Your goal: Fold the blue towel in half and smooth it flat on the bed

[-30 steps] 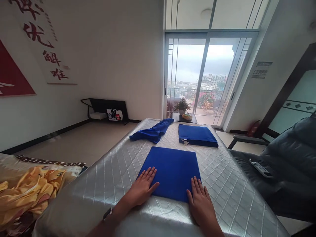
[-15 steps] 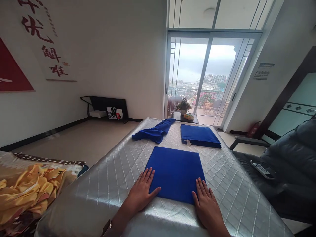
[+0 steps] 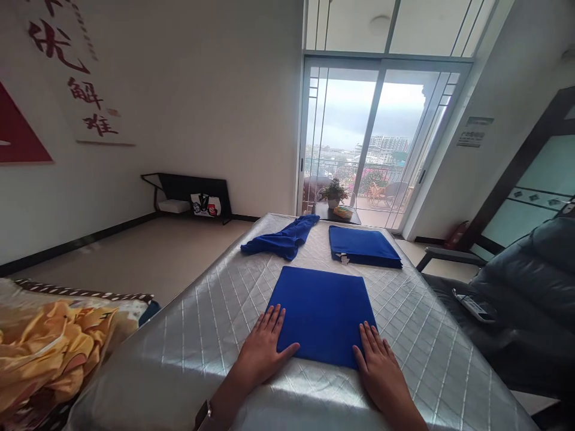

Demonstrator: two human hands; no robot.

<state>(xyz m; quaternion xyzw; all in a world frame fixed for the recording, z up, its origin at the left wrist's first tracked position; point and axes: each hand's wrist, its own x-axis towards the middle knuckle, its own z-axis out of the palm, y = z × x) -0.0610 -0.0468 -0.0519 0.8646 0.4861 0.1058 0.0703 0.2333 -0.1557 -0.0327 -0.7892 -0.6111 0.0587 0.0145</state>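
Note:
A blue cloth (image 3: 324, 314), folded into a neat flat rectangle, lies on the silver quilted table cover (image 3: 215, 311) in front of me. My left hand (image 3: 266, 344) rests flat at its left near corner, thumb out along the near edge and fingers stretched. On the opposite side my right hand (image 3: 380, 362) touches the right near corner, fingers extended. Neither hand grips anything. Farther back on the right is a stack of folded blue cloth (image 3: 363, 244) with a small white tag. A crumpled blue cloth (image 3: 283, 236) lies at the far left.
Yellow fabric (image 3: 49, 344) is heaped on a surface at the left. To the right stands a dark padded chair (image 3: 525, 299) with a remote-like white object (image 3: 472, 305) on it. Beyond the table, a potted plant (image 3: 333, 193) stands before the sliding glass door (image 3: 341, 131).
The view has turned slightly. Both hands stay flat on the folded cloth's near corners, with little or no movement against it.

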